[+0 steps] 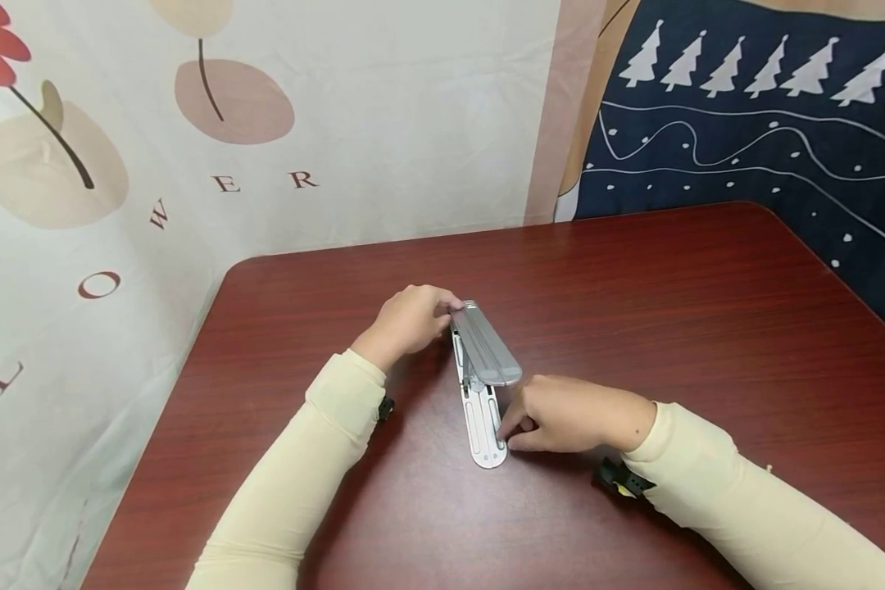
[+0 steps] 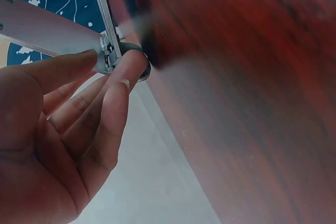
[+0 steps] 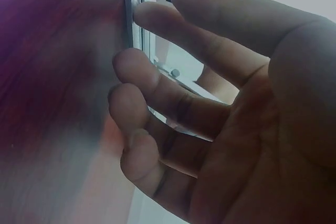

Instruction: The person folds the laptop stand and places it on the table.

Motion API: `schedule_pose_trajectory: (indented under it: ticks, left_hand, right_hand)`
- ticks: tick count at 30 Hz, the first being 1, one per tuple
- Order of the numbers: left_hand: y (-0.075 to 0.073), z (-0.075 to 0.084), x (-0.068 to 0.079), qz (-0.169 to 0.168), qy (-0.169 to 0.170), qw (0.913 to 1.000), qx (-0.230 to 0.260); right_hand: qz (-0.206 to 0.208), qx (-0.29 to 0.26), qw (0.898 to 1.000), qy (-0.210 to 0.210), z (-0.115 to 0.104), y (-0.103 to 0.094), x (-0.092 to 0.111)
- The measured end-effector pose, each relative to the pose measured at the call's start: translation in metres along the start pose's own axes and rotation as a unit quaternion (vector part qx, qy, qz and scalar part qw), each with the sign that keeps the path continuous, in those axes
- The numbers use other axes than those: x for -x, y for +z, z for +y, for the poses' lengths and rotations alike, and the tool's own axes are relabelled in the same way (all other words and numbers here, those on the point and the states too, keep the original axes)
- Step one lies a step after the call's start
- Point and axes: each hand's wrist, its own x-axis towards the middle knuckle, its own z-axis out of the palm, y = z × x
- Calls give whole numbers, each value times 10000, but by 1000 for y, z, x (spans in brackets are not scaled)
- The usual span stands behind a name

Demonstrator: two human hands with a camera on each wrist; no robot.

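Note:
A silver folding metal stand [image 1: 479, 414] stands partly unfolded on the table, its long rounded base flat and its grey top plate [image 1: 487, 348] tilted above it. My left hand [image 1: 413, 319] pinches the far end of the top plate between thumb and fingers, by a small hinge [image 2: 109, 51] in the left wrist view. At the near end of the base is my right hand [image 1: 564, 414], its index finger and thumb gripping the right edge. In the right wrist view the index fingertip [image 3: 144, 13] meets that edge, and the other fingers curl beside it.
The reddish-brown wooden table [image 1: 671, 303] extends around the stand. A white curtain [image 1: 413, 123] with printed flowers and letters hangs behind and to the left. A dark blue cloth [image 1: 745, 147] with white trees hangs at the back right.

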Motion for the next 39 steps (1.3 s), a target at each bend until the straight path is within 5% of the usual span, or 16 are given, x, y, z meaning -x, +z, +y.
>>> schedule_pose_trajectory:
  ticks: [7, 15, 18, 22, 29, 39]
  left_hand:
    - [3, 2, 1, -230, 34, 9986, 477]
    - [-1, -4, 9, -317, 366, 9977, 478]
    - [-4, -7, 17, -176, 277, 9977, 587]
    - [-7, -8, 32, 200, 93, 9959, 872]
    - [-6, -2, 53, 59, 21, 9832, 1826]
    - [-5, 5, 57, -234, 139, 9637, 2656]
  right_hand:
    - [-3, 78, 10000, -60, -3, 0, 0]
    - [151, -79, 9995, -284, 2, -2, -2]
    - [392, -189, 9984, -348, 8, -7, -2]
    - [917, -281, 9953, 112, 20, -17, -1]
    - [1990, -787, 9685, 1276, 41, -32, -8]
    - [2021, -2508, 9310, 1717, 57, -39, -24]
